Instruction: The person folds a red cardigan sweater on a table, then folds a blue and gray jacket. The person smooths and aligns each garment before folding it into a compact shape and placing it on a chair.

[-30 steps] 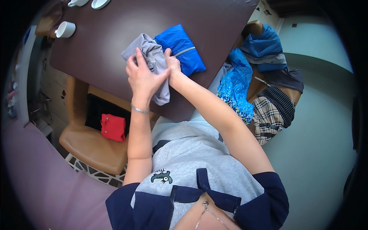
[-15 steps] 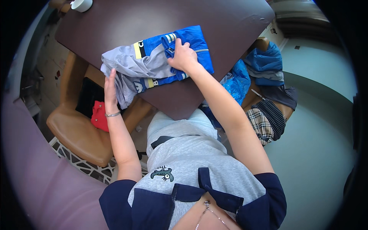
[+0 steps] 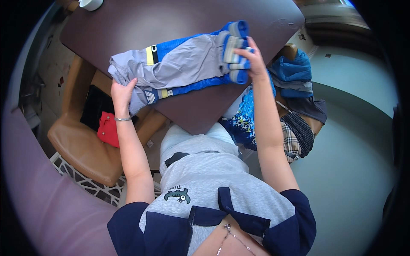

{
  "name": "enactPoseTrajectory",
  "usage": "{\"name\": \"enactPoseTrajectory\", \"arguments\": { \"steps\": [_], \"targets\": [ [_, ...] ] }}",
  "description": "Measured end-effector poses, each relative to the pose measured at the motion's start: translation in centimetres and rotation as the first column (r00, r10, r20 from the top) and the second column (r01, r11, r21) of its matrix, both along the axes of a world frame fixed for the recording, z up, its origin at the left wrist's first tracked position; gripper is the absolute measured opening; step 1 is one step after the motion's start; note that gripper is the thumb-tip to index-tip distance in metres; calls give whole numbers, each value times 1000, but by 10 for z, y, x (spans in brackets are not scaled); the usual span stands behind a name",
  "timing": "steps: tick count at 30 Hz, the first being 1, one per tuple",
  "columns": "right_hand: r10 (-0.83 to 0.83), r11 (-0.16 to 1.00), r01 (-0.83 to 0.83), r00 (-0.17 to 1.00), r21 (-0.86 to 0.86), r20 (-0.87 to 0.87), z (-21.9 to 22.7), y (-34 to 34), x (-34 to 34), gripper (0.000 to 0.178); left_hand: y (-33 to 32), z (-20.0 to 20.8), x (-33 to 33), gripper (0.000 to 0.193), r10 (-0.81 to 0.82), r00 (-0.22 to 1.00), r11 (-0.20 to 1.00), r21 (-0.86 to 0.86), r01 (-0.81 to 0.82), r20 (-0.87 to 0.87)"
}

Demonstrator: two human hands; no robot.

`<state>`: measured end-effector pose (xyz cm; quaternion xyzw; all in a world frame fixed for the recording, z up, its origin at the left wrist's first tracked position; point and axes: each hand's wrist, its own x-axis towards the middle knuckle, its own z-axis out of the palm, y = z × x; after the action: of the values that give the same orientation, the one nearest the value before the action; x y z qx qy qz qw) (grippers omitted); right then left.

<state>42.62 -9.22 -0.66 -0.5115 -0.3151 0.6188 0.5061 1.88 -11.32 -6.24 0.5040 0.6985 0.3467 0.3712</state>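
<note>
A grey and blue jacket with yellow and black bands lies folded lengthwise on the dark table. At its right end, blue, grey and cream striped ribbed trim stands up in curled folds. My right hand grips that trim, thumb toward the left and fingers partly behind it. At the left end, my left hand pinches the grey fabric, thumb on top and the other fingers mostly hidden underneath.
A white cup stands at the table's far left. Left of me, a tan chair holds a red item and something black. To the right, another chair carries blue clothes, a plaid garment and a blue patterned item.
My right hand has moved right and lifted the striped trim; the blue panel at that end is no longer spread out. My left hand has gone from lying alongside the jacket to gripping it.
</note>
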Motion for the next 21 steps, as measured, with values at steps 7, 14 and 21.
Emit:
{"name": "enactPoseTrajectory", "arguments": {
  "steps": [7,14,21],
  "targets": [
    [-46,998,45,999,-47,-15,-13,-23,53,60,25,97,67,75,-298,870,947,-8,321,-392],
    [-7,1000,3,992,30,128,-18,-21,9,69,40,89,186,81,-546,760,827,-87,555,-352],
    [-127,991,131,985,26,-120,-30,-28,15,51,41,31,229,62,-594,774,804,-134,579,-221]
  ]
}}
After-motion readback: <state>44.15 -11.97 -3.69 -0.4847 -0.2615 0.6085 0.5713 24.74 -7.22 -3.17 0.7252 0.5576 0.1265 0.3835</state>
